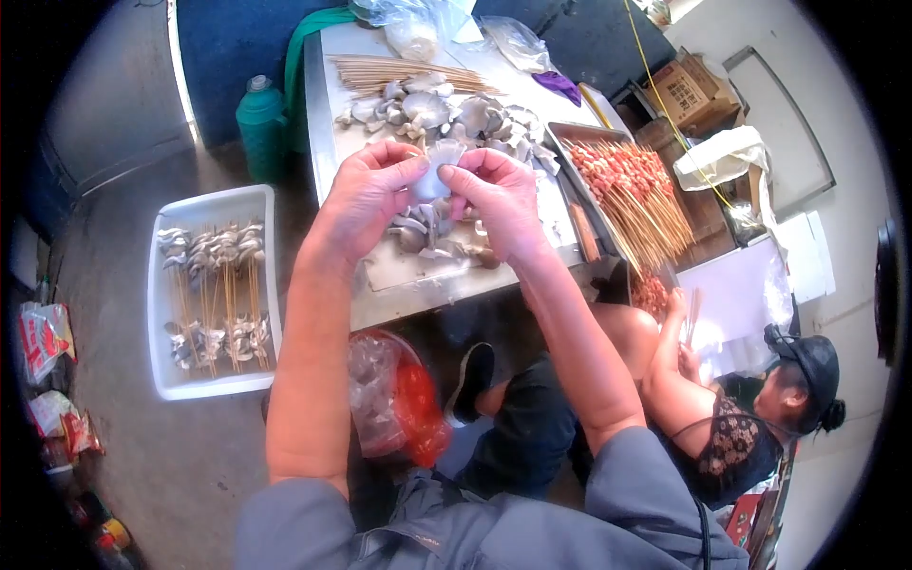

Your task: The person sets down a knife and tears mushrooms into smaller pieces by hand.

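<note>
A pale oyster mushroom [433, 179] is stretched between my hands above the table. My left hand [366, 195] pinches one edge of it between thumb and fingers. On the other edge, the thumb and fingers of my right hand [501, 197] are closed. A heap of grey oyster mushrooms [427, 110] lies just behind my hands, and more pieces lie below them near the table's front edge. Bare bamboo skewers [399, 74] are stacked at the back of the white table [394, 271].
A white tub [159, 313] with skewered mushrooms stands on the floor at left, near a green thermos [260, 128]. A metal tray [570, 142] of meat skewers sits at right. A co-worker [727, 418] sits at lower right. Beneath the table is a red bag [420, 408].
</note>
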`<action>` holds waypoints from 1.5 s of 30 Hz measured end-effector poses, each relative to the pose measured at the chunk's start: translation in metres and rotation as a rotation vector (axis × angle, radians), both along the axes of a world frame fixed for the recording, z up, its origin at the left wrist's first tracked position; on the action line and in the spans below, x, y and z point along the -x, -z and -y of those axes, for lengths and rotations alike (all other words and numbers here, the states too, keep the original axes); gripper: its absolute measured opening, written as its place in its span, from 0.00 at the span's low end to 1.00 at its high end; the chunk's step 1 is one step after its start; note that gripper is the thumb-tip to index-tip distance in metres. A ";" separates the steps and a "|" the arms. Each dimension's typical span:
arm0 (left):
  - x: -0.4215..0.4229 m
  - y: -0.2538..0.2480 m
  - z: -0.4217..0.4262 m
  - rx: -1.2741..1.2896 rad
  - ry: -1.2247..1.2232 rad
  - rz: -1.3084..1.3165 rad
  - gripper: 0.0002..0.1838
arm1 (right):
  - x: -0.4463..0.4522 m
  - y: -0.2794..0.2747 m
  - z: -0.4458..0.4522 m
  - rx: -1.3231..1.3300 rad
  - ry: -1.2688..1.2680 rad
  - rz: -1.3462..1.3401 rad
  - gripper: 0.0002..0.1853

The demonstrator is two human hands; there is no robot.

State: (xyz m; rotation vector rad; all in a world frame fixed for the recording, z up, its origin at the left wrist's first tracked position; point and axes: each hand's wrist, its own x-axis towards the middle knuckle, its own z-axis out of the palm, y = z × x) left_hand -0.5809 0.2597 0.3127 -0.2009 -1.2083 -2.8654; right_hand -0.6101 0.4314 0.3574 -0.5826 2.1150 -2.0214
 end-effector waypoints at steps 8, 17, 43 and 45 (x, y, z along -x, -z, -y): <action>-0.003 -0.005 0.001 0.316 -0.035 0.030 0.05 | -0.002 0.002 0.000 0.030 -0.031 -0.032 0.06; -0.001 -0.001 -0.003 0.236 -0.119 0.088 0.04 | 0.013 0.006 -0.010 0.287 0.214 0.160 0.05; -0.077 -0.010 0.061 0.781 -0.792 -0.094 0.10 | -0.174 0.102 -0.103 -0.371 0.122 -0.385 0.07; -0.116 0.005 0.049 0.818 -0.712 0.046 0.10 | -0.188 0.117 -0.116 -0.353 0.201 -0.041 0.07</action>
